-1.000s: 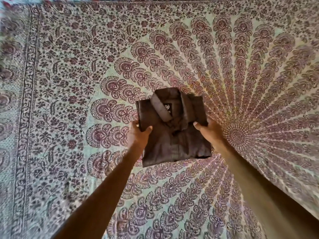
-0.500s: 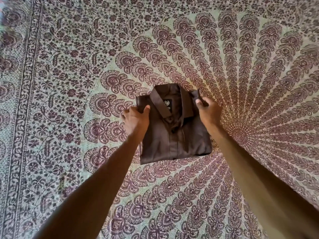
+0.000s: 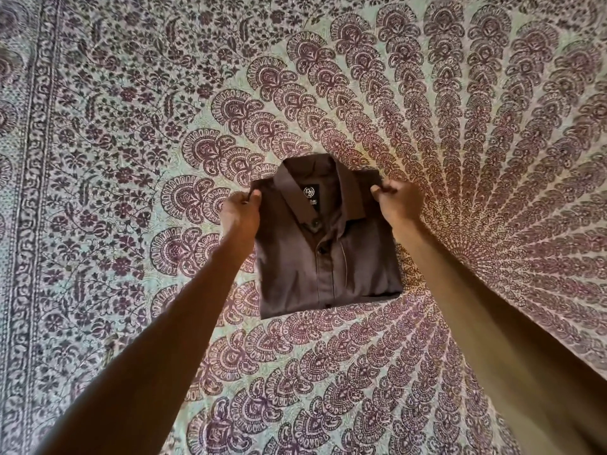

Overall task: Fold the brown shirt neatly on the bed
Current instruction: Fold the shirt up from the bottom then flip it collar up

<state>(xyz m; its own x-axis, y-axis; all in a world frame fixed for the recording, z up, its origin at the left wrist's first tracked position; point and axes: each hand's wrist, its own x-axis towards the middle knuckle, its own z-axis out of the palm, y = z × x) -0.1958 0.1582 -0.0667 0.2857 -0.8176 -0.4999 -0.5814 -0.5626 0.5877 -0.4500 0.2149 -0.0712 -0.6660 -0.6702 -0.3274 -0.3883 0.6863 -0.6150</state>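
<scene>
Looking down through the head camera, I see the brown shirt (image 3: 328, 257) folded into a compact rectangle, lying front-up on the bedspread (image 3: 131, 133) just above the middle of the view. Its collar (image 3: 290, 192) is at the far end. The cloth is smooth, matte and dark, with a stiff pointed collar, a black neck label (image 3: 310, 196) bearing a pale round logo, and dark buttons (image 3: 315, 223) down the placket. The bedspread is a printed cloth with a pale green ground. Maroon feather-shaped motifs fan out across it from a centre at the right, and a straight floral border band (image 3: 33, 192) runs down the left. My left hand (image 3: 241, 211) pinches the shirt's upper left corner, thumb and curled fingers closed on the fold. My right hand (image 3: 399, 205) grips the upper right corner, fingers (image 3: 382, 192) clenched round the cloth. Both forearms reach in from the lower corners and overlap the shirt's side edges. The near edge lies straight and apart from both hands. Patterned cloth spreads wide on every side of the shirt.
</scene>
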